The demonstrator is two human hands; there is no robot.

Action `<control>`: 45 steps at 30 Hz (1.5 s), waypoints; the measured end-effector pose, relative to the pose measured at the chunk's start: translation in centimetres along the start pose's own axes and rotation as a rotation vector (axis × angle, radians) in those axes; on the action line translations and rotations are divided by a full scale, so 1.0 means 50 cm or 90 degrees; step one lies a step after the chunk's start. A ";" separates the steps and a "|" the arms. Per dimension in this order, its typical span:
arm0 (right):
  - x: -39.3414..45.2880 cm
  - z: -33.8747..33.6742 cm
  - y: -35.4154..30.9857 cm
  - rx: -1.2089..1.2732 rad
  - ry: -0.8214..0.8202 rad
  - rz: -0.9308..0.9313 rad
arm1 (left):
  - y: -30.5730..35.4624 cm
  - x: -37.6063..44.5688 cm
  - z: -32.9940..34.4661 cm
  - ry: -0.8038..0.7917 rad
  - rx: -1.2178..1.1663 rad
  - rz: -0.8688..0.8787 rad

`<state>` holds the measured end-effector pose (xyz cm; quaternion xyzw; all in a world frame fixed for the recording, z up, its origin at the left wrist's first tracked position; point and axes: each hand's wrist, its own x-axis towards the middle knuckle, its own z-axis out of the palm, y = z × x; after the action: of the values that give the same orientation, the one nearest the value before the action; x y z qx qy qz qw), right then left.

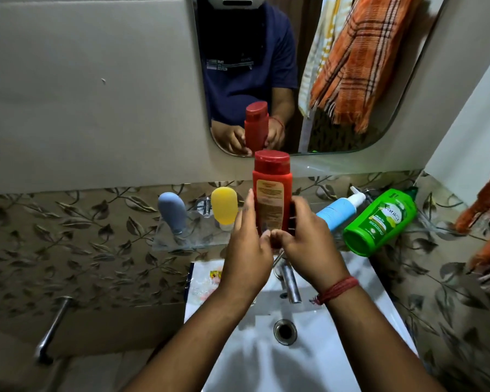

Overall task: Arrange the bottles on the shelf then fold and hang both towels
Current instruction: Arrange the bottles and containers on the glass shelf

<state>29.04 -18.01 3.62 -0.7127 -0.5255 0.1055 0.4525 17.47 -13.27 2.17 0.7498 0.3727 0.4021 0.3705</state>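
Above the glass shelf [181, 244], the red bottle [272, 193] is gripped by both hands [248, 250] [309, 239]; it should be lowered upright beside the yellow bottle [224, 205].

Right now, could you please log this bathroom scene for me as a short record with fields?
held: red bottle, upright, gripped by left hand and right hand
standing on glass shelf: grey-blue bottle, yellow bottle
lying on their sides: blue pump bottle, green bottle
below: white sink
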 end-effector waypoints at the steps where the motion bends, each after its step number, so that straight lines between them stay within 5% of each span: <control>1: 0.013 -0.006 -0.003 -0.030 0.002 -0.011 | 0.006 0.007 0.007 -0.002 -0.007 0.006; 29: 0.148 -0.046 0.073 -0.101 -0.113 0.007 | -0.025 0.058 0.069 -0.075 -0.001 -0.045; 35: 0.047 -0.100 0.037 -0.092 0.133 -0.029 | -0.039 0.008 0.052 -0.007 -0.098 -0.032; 45: -0.045 -0.087 0.078 -0.152 0.025 0.144 | -0.002 0.044 0.091 -0.219 0.086 0.072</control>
<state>33.36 -22.39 2.42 -0.8180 -0.4415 0.0788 0.3601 22.33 -12.50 0.98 0.8504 0.2872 0.2621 0.3546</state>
